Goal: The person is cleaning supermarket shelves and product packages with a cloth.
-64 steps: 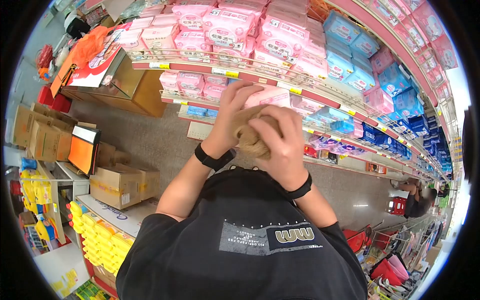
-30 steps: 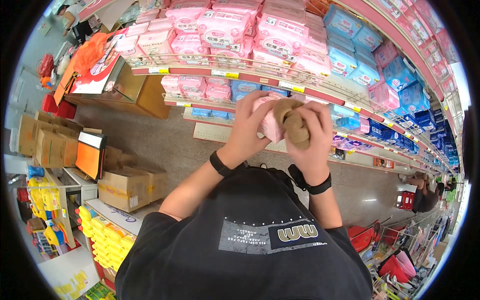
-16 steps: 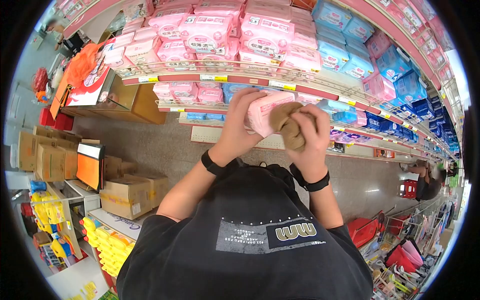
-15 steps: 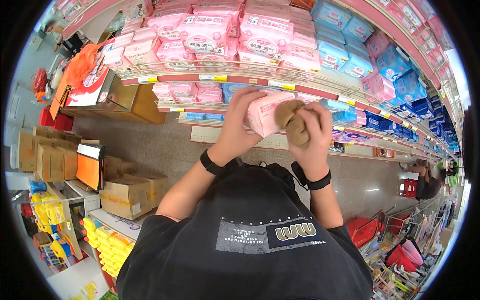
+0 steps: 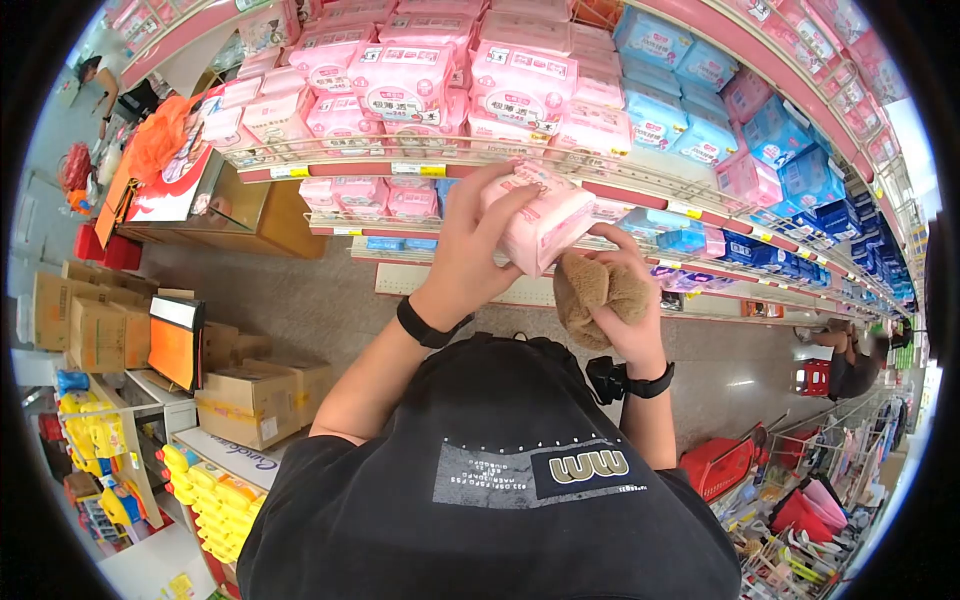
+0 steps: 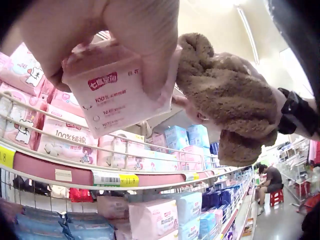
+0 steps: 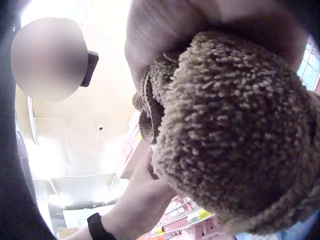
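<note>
My left hand (image 5: 468,245) grips a pink pack of sanitary pads (image 5: 548,228) in front of the shelves, fingers over its top and thumb below. The left wrist view has white print on the pack's pale side (image 6: 117,102). My right hand (image 5: 643,335) holds a bunched brown terry cloth (image 5: 590,298) just right of and below the pack. Close up in the right wrist view, the folded cloth (image 7: 240,130) hides most of the fingers.
Shelves with wire rails (image 5: 400,150) hold stacked pink packs (image 5: 400,85) and blue packs (image 5: 655,110). Cardboard boxes (image 5: 245,405) and yellow bottles (image 5: 215,500) stand at the left. A seated person (image 5: 855,360) is far down the aisle, near a red basket (image 5: 725,462).
The pack has turned and tilted in my left hand. My right hand has drawn the cloth down from the pack's side, and more of the pack shows. Earlier, the cloth lay against it.
</note>
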`<action>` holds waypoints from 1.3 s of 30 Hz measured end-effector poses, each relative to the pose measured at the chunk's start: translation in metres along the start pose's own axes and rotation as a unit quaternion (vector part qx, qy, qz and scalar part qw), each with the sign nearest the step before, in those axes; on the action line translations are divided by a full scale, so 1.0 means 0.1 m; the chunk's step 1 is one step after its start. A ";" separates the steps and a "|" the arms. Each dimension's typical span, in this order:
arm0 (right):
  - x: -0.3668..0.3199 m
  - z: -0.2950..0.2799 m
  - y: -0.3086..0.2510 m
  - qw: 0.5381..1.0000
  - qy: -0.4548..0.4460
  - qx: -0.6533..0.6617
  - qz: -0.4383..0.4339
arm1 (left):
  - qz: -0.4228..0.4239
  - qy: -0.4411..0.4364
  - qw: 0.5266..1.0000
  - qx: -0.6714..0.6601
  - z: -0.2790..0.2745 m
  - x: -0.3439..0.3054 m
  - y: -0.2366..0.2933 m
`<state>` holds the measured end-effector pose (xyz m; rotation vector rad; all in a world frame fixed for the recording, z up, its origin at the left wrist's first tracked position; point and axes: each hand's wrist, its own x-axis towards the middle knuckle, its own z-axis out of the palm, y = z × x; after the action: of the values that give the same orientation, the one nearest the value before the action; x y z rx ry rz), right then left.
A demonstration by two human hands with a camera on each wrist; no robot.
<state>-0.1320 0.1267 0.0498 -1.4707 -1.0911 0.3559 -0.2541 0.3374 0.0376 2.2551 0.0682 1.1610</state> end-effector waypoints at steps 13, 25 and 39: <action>-0.03 0.06 0.07 0.999 -0.004 0.037 -0.001 | -0.025 -0.003 0.998 -0.058 -0.12 -0.01 0.11; 0.06 0.18 0.01 0.988 -0.120 0.094 0.011 | -0.117 0.005 0.988 -0.097 -0.21 -0.18 0.02; 0.09 0.04 0.17 0.963 -0.080 0.255 0.047 | -0.135 -0.077 0.972 -0.176 -0.47 -0.15 0.04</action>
<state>-0.1235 0.1387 0.0367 -1.0460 -0.9639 0.7733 -0.3002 0.3518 0.0494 1.9416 0.0968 0.7821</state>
